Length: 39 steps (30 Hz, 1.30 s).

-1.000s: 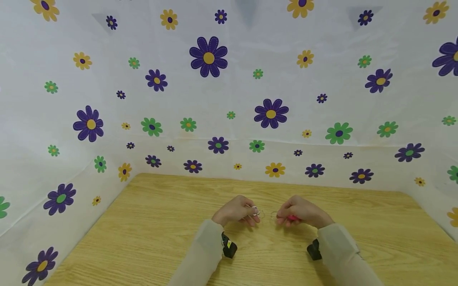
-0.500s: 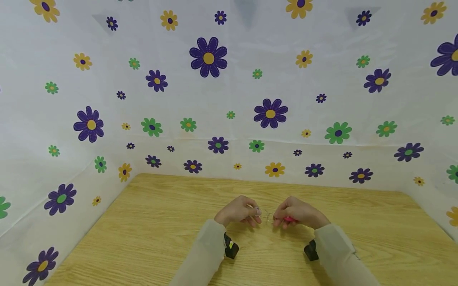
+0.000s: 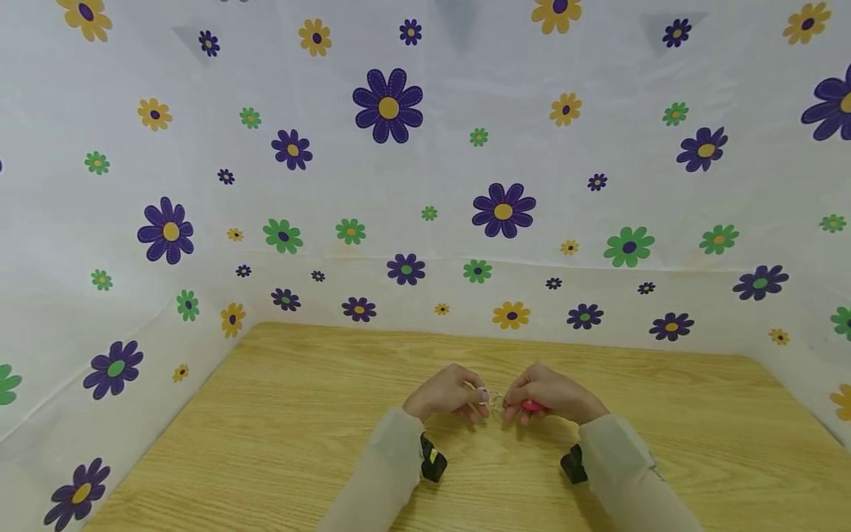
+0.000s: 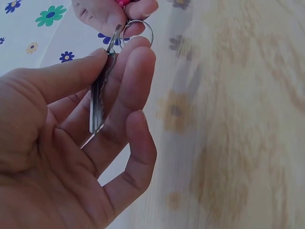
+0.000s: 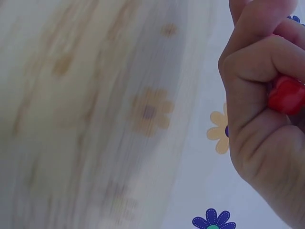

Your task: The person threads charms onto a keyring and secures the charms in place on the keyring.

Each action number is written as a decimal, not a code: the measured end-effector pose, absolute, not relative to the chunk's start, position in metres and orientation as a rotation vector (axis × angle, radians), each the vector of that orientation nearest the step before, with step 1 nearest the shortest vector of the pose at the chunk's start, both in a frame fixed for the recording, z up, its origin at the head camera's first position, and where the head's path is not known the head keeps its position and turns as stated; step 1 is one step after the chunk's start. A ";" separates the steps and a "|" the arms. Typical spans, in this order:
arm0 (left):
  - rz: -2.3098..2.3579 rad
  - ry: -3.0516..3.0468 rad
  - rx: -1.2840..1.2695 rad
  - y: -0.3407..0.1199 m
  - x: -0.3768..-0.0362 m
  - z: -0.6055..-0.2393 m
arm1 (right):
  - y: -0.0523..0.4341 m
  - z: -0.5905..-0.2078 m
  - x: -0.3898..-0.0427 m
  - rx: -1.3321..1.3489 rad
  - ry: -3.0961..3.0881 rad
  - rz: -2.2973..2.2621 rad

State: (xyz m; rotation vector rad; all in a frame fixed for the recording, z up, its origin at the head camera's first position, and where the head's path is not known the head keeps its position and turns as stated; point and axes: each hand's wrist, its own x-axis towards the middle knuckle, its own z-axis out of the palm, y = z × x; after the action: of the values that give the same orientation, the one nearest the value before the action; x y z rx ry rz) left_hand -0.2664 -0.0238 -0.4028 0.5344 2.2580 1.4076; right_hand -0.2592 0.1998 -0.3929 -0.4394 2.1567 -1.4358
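Both hands meet low over the desk (image 3: 279, 414), fingertips almost touching.

Left hand (image 3: 447, 391): thumb and forefinger pinch a silver key (image 4: 99, 102), blade lying back along the palm, bow end up at the fingertips.

Right hand (image 3: 548, 394): fingers curled tight round a red fob (image 5: 286, 94), and, in the left wrist view, pinching a steel ring (image 4: 138, 32) that sits right at the key's bow.

Step in hand, as I judge it: working key and ring together at the bow. Whether the key is already threaded on, cannot tell.

Next move calls for a steady key, then prying the ring's coil and turning it through the bow hole. Small, fiddly, fingertip work.
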 end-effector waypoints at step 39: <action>1.473 2.207 0.551 -0.032 -0.267 -0.405 | 0.208 -0.401 -0.267 -0.515 2.013 -1.532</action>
State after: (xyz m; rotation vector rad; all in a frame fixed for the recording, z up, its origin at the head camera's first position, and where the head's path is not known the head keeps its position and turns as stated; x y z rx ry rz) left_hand -0.2668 -0.0320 -0.4045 0.5514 2.2070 1.4726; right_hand -0.2675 0.2077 -0.4006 -0.5150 2.0132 -1.5317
